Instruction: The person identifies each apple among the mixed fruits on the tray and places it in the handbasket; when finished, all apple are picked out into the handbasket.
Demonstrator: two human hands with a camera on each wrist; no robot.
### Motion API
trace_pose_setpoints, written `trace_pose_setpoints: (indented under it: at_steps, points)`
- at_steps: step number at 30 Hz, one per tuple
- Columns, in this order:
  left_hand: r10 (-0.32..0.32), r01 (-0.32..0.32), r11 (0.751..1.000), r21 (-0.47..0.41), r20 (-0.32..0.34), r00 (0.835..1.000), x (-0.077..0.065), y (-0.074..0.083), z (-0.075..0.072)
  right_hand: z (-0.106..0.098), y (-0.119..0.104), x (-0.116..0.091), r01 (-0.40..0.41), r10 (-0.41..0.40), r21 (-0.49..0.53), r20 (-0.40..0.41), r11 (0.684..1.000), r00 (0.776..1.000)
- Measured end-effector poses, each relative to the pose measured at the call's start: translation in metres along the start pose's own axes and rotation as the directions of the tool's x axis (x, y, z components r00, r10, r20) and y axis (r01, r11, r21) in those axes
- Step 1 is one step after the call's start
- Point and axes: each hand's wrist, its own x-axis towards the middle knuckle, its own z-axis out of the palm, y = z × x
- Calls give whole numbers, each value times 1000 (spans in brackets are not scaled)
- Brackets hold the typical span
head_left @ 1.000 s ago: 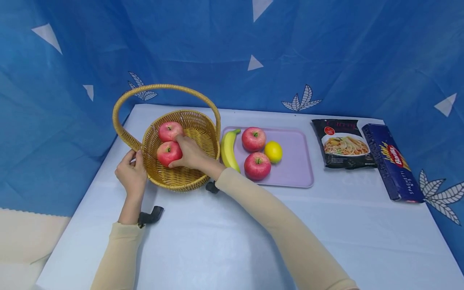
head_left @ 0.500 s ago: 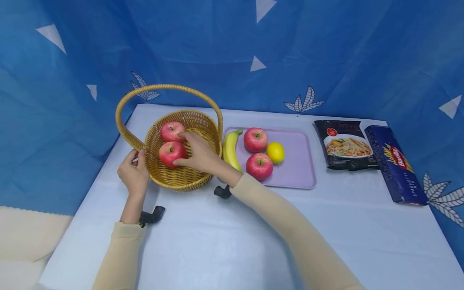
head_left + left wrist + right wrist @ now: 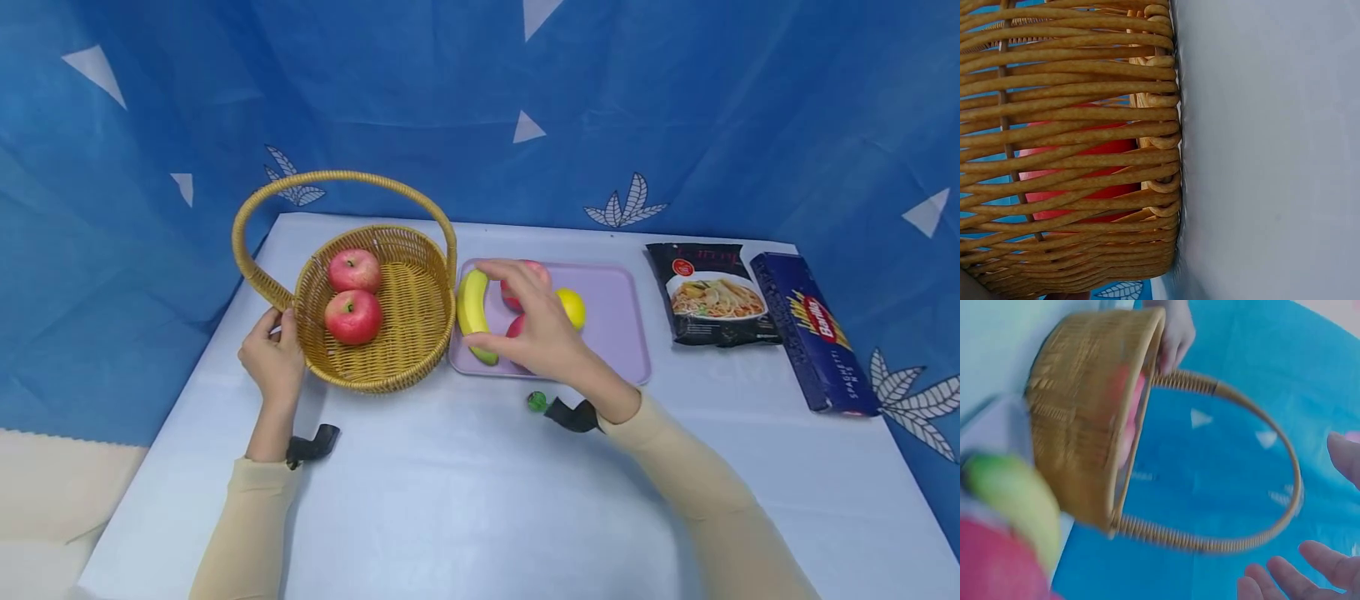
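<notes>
At its left rim, by the foot of the handle, my left hand [image 3: 273,354] pinches the wicker basket [image 3: 420,333]. Two red apples, a rear one [image 3: 355,270] and a front one [image 3: 353,317], lie inside it. My right hand [image 3: 551,333] hovers over the lilac tray [image 3: 615,333] with thumb and fingers spread, holding nothing. Beneath it, a back apple [image 3: 538,270] and a front apple [image 3: 515,327] are partly hidden. A banana [image 3: 473,308] lies along the tray's left side, and a lemon [image 3: 573,308] shows behind the hand. The right wrist view is blurred but shows the spread fingers [image 3: 1329,562].
To the right lie a black noodle packet [image 3: 716,300] and a blue spaghetti box [image 3: 817,333]. Blue patterned cloth [image 3: 450,100] hangs behind the white table [image 3: 450,500]. The basket's tall handle [image 3: 337,176] arches above its bowl.
My right hand has let go of the front apple in the basket and moved right, over the tray. The left hand keeps its grip on the basket.
</notes>
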Motion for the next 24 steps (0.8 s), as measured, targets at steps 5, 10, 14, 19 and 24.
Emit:
trace_pose_setpoints:
  at_steps: [5, 10, 14, 19, 24]
  points:
    - [-2, 2, 1000, 0, -1, 1000, 1, 0, 0, -22, 18, -20, -66, 65, -9, -72, 998, 995]
    - [-7, 7, 1000, 0, 4, 1000, 1, 0, 0, -31, 34, -37, -151, 146, -38, -104, 988, 984]
    - [-13, 13, 1000, 0, 3, 1000, 1, 0, 0, -33, 43, -47, -202, 195, -60, -111, 978, 975]
    - [-11, 11, 1000, -6, -1, 1000, 1, 1, 0, -31, 54, -54, -241, 233, -82, -98, 967, 968]
    - [-7, 7, 1000, -12, 0, 1000, 1, 1, 0, -26, 65, -58, -314, 309, -100, -63, 944, 949]
